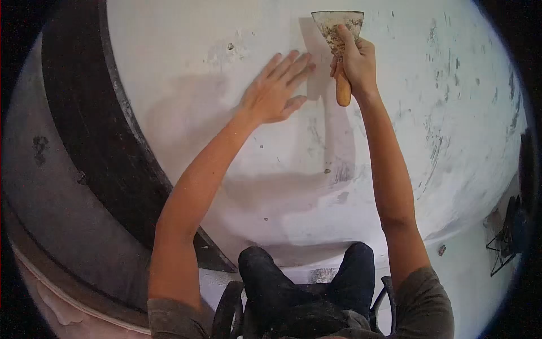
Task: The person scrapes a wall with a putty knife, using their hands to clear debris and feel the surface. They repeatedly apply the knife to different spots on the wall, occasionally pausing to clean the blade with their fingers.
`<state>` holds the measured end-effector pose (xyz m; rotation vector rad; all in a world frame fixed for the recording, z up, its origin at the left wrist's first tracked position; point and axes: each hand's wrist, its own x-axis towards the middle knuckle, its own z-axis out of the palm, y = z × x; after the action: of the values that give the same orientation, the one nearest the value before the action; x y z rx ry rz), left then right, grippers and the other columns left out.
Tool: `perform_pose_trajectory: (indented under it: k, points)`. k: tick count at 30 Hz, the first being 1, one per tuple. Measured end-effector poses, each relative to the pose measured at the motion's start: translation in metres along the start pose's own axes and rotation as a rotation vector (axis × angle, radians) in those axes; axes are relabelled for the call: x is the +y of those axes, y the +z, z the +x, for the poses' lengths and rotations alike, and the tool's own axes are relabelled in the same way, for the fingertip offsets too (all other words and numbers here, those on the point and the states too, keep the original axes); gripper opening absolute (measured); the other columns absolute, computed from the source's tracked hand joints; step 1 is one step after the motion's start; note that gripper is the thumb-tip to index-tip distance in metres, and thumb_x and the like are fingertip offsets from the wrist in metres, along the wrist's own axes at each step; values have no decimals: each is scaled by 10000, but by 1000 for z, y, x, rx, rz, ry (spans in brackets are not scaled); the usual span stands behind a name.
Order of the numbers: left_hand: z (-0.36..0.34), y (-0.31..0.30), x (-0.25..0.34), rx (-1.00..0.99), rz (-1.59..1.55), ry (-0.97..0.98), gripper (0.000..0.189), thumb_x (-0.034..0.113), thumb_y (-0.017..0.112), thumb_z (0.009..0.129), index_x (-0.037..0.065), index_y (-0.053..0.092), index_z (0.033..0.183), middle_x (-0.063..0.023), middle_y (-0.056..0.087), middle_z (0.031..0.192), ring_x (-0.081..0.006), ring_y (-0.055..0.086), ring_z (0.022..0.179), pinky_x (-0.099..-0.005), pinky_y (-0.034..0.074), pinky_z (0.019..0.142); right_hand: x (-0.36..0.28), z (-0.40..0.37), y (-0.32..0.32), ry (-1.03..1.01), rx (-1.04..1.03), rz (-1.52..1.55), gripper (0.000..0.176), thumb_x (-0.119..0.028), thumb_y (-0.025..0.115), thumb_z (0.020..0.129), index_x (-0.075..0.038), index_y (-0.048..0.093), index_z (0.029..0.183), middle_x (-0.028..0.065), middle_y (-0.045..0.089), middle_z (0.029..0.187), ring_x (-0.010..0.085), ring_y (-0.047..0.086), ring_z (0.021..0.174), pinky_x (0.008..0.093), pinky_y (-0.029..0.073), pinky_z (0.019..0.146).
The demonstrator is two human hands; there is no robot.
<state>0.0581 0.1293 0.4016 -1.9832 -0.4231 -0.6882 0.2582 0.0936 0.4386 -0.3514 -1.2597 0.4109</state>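
My right hand (359, 62) is wrapped round a putty knife (343, 92) with a wooden handle, its thumb lying on the stained, speckled metal blade. The wide blade edge points up, away from me, over the white wall (186, 51). To the left, my left hand (274, 93) is stretched out against the wall's surface, fingers spread, with nothing in it. Grey scuffs and scrapes mark the wall, mostly right of the putty knife. A small chipped spot (230, 47) shows up and left of my left hand.
A broad black band (84, 90) borders the wall on the left, with a grey surface (25, 135) beyond it. Black chair armrests (228, 308) flank my legs. At the right stands a dark object with thin legs (515, 223); a small fragment (442, 249) lies near it.
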Motion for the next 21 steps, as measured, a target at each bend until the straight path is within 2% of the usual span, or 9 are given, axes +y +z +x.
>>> perform_pose_trajectory:
  k: [3, 4, 5, 7, 8, 11, 13, 15, 21]
  points:
    - [-5, 1, 14, 221, -63, -84, 481, 277, 578, 879, 44, 515, 1295, -164, 392, 1444, -314, 362, 1331, -469, 276, 1102, -1, -10, 0, 21, -49, -32, 408, -369, 583, 948, -3, 598, 768, 50, 560, 583, 121, 517, 418, 286, 433, 374]
    - [-3, 1, 20, 413, -143, -224, 355, 240, 550, 910, 31, 560, 1198, -171, 534, 1247, -326, 501, 1141, -439, 392, 950, 0, -11, 0, 16, -46, -34, 408, -369, 583, 948, -3, 598, 768, 50, 560, 583, 121, 517, 418, 286, 433, 374]
    - [2, 1, 19, 418, -142, -219, 355, 240, 550, 910, 31, 560, 1198, -171, 534, 1247, -326, 501, 1141, -439, 392, 950, 5, -12, 0, 26, -67, -18, 413, -371, 579, 950, -3, 603, 764, 48, 564, 585, 119, 518, 421, 281, 434, 376]
    - [13, -6, 20, 606, -656, -711, 318, 264, 499, 958, 25, 557, 1160, -158, 608, 1003, -317, 568, 936, -405, 432, 807, 10, -12, 5, 34, -90, -1, 418, -373, 576, 952, -3, 607, 761, 45, 569, 588, 117, 520, 424, 275, 435, 377]
    - [20, -9, 18, 580, -760, -845, 334, 320, 466, 987, 13, 596, 1016, -143, 606, 831, -297, 586, 819, -375, 441, 761, 14, -13, 9, 92, -114, 7, 424, -376, 571, 954, -1, 612, 762, 44, 571, 585, 116, 521, 425, 274, 432, 376]
    - [32, -11, -1, 512, -969, -1032, 392, 357, 475, 984, 5, 612, 878, -124, 603, 807, -253, 580, 798, -373, 435, 757, 17, -16, 24, 122, -161, -12, 420, -361, 558, 962, 11, 624, 778, 48, 583, 590, 118, 524, 427, 279, 430, 384]
    - [36, -14, -2, 638, -870, -904, 389, 334, 515, 972, -5, 618, 811, -71, 585, 762, -201, 563, 722, -345, 429, 683, 23, -15, 37, 141, -152, 5, 398, -340, 559, 960, 11, 625, 783, 52, 592, 611, 122, 524, 440, 284, 429, 398]
    - [33, -20, -5, 446, -1032, -974, 326, 286, 540, 964, 1, 622, 828, -4, 546, 706, -130, 520, 642, -291, 405, 604, 29, -14, 44, 128, -129, -14, 383, -322, 561, 957, 12, 625, 780, 61, 597, 630, 127, 522, 458, 283, 423, 405]
    - [26, -23, -9, 469, -1481, -1102, 200, 229, 536, 968, 81, 574, 838, 60, 493, 678, -26, 417, 559, -229, 315, 482, 37, 1, 64, 201, -165, 101, 388, -264, 580, 912, 58, 628, 702, 58, 579, 607, 119, 509, 546, 309, 430, 505]
